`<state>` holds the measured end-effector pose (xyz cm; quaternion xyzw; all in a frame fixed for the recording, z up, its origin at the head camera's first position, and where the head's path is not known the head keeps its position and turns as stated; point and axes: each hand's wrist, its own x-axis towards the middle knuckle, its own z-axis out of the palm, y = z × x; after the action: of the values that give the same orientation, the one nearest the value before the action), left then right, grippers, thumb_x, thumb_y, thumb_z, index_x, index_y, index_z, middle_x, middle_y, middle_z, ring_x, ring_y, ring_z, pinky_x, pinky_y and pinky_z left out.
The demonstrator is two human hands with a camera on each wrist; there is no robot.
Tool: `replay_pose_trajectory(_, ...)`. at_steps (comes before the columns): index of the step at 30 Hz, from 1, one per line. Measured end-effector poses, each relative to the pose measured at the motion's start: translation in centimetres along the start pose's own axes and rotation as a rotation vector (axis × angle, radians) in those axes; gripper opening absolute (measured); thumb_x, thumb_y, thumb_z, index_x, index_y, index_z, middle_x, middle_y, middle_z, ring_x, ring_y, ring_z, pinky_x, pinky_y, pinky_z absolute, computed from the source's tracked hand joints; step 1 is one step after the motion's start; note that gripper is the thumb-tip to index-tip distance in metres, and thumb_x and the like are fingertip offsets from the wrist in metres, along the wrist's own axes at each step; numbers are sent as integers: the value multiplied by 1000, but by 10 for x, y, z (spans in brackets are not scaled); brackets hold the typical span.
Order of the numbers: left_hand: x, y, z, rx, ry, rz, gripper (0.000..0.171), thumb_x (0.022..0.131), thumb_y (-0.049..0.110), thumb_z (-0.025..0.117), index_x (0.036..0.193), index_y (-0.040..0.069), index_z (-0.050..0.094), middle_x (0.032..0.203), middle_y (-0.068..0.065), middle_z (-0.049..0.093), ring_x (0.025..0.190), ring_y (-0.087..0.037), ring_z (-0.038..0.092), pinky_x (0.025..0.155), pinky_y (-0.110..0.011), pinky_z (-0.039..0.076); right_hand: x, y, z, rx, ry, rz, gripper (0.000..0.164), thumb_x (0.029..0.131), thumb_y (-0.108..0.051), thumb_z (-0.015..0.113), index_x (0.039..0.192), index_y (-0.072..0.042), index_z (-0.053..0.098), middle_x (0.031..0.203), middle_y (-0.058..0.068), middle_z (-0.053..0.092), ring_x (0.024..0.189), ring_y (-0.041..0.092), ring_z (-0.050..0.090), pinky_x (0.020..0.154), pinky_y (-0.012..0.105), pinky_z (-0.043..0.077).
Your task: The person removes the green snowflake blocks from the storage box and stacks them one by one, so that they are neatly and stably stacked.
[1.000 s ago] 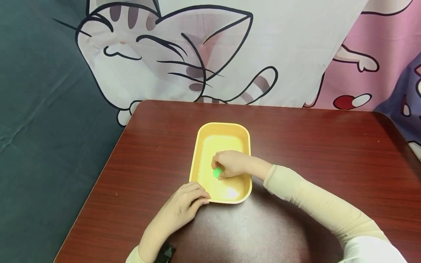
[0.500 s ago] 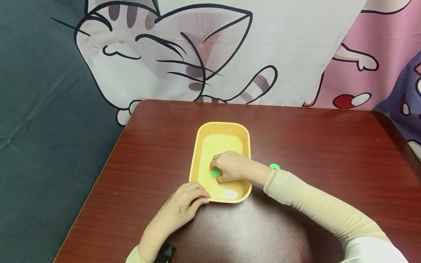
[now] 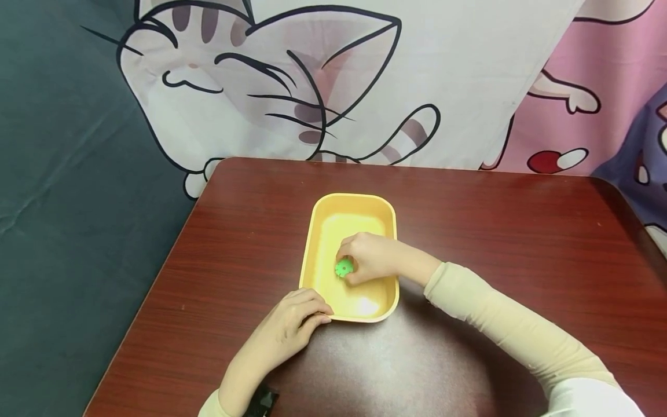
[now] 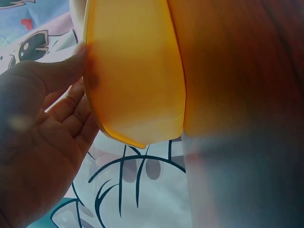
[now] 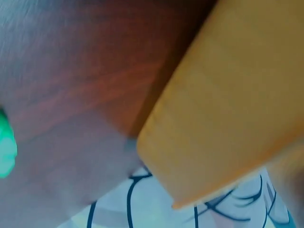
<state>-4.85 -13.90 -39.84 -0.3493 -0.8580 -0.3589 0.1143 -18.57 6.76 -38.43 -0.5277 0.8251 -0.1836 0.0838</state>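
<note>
A yellow plastic tray (image 3: pixel 307 255) lies on the table. Inside it, my right hand (image 3: pixel 372 256) pinches a small green flower-shaped piece (image 3: pixel 344 267) with finger and thumb, over the tray's floor. Whether the piece touches that floor cannot be told. My left hand (image 3: pixel 292 324) grips the tray's near left corner; in the left wrist view its thumb (image 4: pixel 71 66) lies against the rim with fingers below. The right wrist view is blurred and shows the tray's outer wall (image 5: pixel 228 104), not the pinched piece.
Another green object (image 5: pixel 7 149) lies on the table outside the tray, cut off at the right wrist view's left edge. The reddish-brown wooden table (image 3: pixel 495 231) extends widely around the tray. A cartoon-cat cloth (image 3: pixel 458 69) hangs behind it.
My right hand has risen slightly and shifted right, and the green piece now shows its scalloped face. The green object on the table beyond the sleeve is now hidden. My left hand stays put.
</note>
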Motion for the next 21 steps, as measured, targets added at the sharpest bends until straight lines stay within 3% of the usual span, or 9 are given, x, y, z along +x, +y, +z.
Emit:
replay_pose_trajectory(9, -1, -1, -1, -7, -8, -1, 4, 88, 16, 64, 87, 14, 68, 85, 10, 61, 81, -4, 55, 74, -20, 45, -23, 0, -26, 61, 173, 35, 22, 73, -24, 72, 93, -17, 66, 87, -10, 61, 79, 5, 57, 71, 20, 48)
replay_pose_trajectory(21, 0, 0, 0, -5, -6, 4, 3, 87, 15, 65, 86, 14, 68, 85, 10, 61, 80, -4, 54, 73, -20, 45, -77, 12, -40, 62, 306, 138, 25, 72, -22, 73, 96, -20, 68, 91, -15, 62, 77, 3, 59, 67, 28, 52)
